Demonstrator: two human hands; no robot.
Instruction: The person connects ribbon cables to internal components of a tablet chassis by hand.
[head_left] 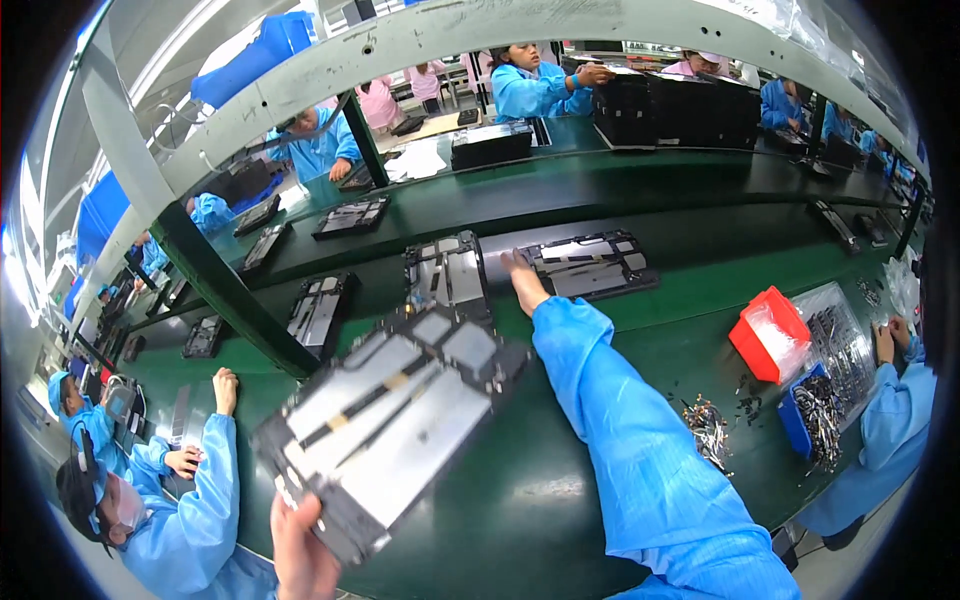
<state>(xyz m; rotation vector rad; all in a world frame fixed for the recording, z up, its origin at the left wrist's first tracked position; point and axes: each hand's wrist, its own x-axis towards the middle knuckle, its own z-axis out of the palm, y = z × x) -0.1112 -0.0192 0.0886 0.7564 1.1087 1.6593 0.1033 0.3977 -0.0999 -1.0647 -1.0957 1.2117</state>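
Note:
In my left hand is an opened tablet, a dark frame with large silver battery panels and black strips. I grip it by its near lower corner, and it is raised and tilted above the green bench. My right arm stretches forward, with my right hand at the left end of another opened tablet on the dark belt. The fingers close on that tablet's edge, partly hidden from view. Just left of this hand lies a similar tablet, its near end overlapped by the one I hold.
More opened tablets line the belt at left, near a green post. On the bench's right are a red bin, a blue bin of small parts and a loose parts pile. Co-workers sit on both sides; a metal beam crosses overhead.

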